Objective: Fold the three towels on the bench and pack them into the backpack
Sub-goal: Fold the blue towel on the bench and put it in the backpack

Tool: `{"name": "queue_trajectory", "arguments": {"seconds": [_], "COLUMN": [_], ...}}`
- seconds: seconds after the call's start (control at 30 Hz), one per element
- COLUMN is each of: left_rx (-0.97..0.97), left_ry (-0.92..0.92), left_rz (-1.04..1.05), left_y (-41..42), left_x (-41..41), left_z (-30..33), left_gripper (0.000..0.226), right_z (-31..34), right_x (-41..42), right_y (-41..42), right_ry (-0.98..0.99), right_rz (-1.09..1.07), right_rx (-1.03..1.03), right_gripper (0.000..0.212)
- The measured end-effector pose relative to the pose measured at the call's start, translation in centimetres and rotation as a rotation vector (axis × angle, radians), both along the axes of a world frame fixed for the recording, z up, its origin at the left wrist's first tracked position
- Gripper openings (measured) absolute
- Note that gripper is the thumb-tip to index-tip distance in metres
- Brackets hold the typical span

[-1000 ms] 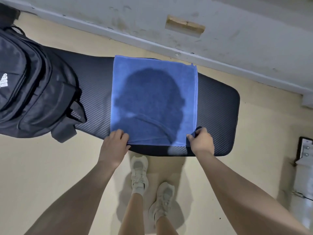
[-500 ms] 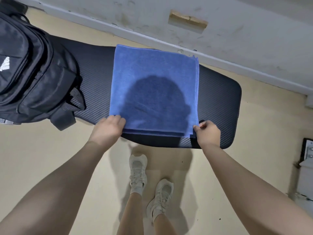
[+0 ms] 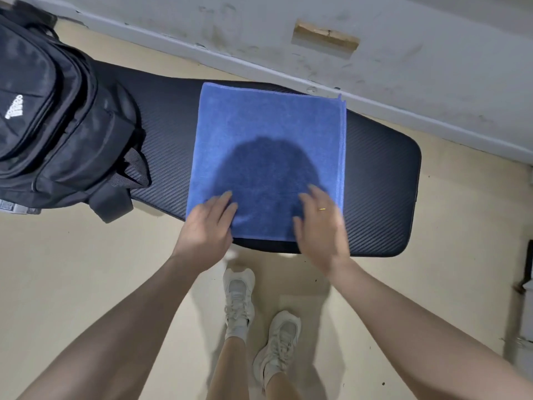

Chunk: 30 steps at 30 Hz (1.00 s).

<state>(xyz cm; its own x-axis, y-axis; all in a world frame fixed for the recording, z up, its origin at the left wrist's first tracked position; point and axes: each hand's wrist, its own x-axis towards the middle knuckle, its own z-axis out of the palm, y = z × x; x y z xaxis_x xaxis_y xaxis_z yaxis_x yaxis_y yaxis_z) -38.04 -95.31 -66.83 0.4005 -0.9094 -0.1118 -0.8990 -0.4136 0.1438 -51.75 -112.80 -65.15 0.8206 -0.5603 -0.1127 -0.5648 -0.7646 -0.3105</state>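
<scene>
Bare bench (image 3: 380, 180) right of the blue towel (image 3: 268, 140), narrow bare strip left of it, black backpack (image 3: 57, 125) blocking beyond, wall (image 3: 375, 67) close behind.

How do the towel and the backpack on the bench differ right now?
The towel is blue, the backpack black. The towel lies flat and folded mid-bench; the backpack sits bulky at the bench's left end. Both hands rest on the towel, none on the backpack. Both sit on the bench.
</scene>
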Motion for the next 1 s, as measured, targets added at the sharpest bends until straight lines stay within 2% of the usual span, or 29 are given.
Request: {"name": "queue_trajectory", "arguments": {"seconds": [0.07, 0.13, 0.23, 0.37, 0.5, 0.57, 0.63, 0.7, 0.83, 0.9, 0.93, 1.0], "left_rx": [0.082, 0.163, 0.245, 0.256, 0.14, 0.176, 0.201, 0.178, -0.066, -0.168, -0.213, -0.28], "left_ry": [-0.022, 0.061, 0.099, 0.076, 0.186, 0.224, 0.239, 0.293, 0.425, 0.483, 0.499, 0.531], "left_rz": [-0.031, -0.013, 0.009, 0.029, 0.156, 0.202, 0.263, 0.361, 0.519, 0.637, 0.678, 0.713], "left_y": [-1.1, -0.6, 1.7, 3.5, 3.2, 2.3, 1.5, 1.2, 1.0, 0.6, 0.4, 0.0], "left_x": [0.1, 0.4, 1.2, 1.9, 2.2, 2.4, 2.9, 3.3, 3.7, 3.7, 3.7, 3.7], "left_z": [-1.2, -2.3, -3.3, -2.0, 0.2, 1.4, 2.3, 2.8, 3.4, 3.9, 4.1, 4.7], "left_gripper": [0.048, 0.064, 0.081, 0.085, 0.061, 0.052, 0.043, 0.037, 0.027, 0.027, 0.027, 0.025], "right_z": [-2.2, -3.9, -5.7, -5.3, -3.8, -3.0, -2.5, -2.4, -1.3, -0.7, -0.6, -0.7], "right_x": [1.4, 1.8, 0.0, -3.6, -6.2, -6.1, -5.8, -5.6, -3.1, -0.7, 0.4, 2.0], "right_y": [2.3, 3.3, 2.3, -0.5, -2.5, -2.9, -3.2, -3.4, -1.7, 0.2, 1.2, 2.4], "right_ry": [0.0, 0.064, 0.164, 0.329, 0.389, 0.425, 0.361, 0.312, 0.316, 0.234, 0.171, 0.066], "right_rz": [0.264, 0.365, 0.395, 0.283, 0.239, 0.259, 0.239, 0.224, 0.196, 0.222, 0.259, 0.283], "right_rx": [0.002, 0.004, -0.071, -0.101, -0.07, -0.01, 0.052, 0.0, -0.144, -0.15, -0.153, -0.224], "right_gripper": [0.057, 0.064, 0.064, 0.071, 0.078, 0.075, 0.068, 0.058, 0.057, 0.058, 0.053, 0.03]}}
